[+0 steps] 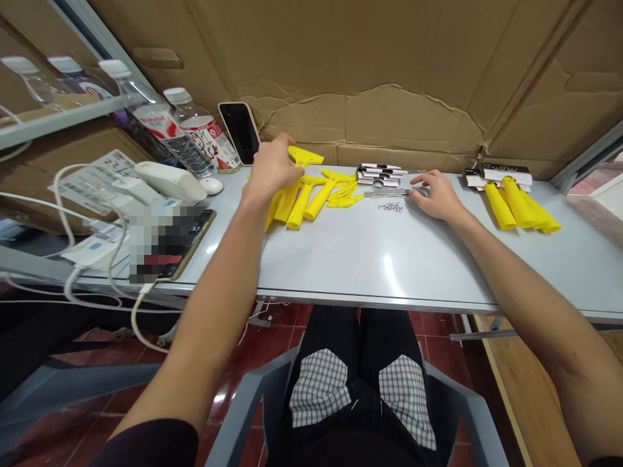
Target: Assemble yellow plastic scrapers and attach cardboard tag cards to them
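Handles [320,200] of smooth yellow plastic form T-shapes.

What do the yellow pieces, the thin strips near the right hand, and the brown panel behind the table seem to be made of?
Yellow pieces: probably moulded plastic, satin finish; even colour, smooth surface.
Thin strips: likely metal, from their shiny grey look, though too small in view to be sure.
Brown panel: cardboard by its look, matte, with visible creases.
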Demonstrator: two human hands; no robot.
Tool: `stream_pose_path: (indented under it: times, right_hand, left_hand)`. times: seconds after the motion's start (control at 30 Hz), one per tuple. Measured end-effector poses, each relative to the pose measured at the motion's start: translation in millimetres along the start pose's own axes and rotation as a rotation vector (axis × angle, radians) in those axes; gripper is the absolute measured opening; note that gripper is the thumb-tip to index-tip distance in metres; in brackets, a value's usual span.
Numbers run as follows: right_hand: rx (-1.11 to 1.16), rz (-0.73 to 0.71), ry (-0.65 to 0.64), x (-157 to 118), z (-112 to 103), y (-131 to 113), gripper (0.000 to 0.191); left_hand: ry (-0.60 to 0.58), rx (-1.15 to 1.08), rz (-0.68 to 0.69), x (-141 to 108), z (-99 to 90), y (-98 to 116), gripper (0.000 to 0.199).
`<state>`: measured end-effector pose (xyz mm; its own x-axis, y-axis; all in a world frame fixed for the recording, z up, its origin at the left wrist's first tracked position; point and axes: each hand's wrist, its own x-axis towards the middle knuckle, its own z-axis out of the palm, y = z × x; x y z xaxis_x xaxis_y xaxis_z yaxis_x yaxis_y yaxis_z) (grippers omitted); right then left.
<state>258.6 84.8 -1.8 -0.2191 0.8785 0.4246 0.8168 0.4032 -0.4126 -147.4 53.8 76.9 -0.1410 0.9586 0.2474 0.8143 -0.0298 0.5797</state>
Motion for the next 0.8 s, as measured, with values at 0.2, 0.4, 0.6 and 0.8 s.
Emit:
stream_pose_path:
  times: [0.2,0.4,0.6,0.8]
  right_hand:
    - [0.062,-0.021,0.137,-2,-7,-18,0.029]
    - [0.423,0.073,0.089,-8,-18,-46,0.033]
    - [0.995,0.160,-0.338,-18,-27,-68,0.052]
    - [1.041,0.228,-0.429,-17,-24,-63,0.044]
  left_hand:
    - [-0.066,-0.599,-0.044,-15,-14.6,34,0.084]
    - [-0.186,-0.732,-0.032,-31,16.1,63,0.056]
    - [-0.471,-0.907,0.037,-64,71.8,75,0.065]
    - [-0.659,-0.929,0.044,-68,85.3,72,0.063]
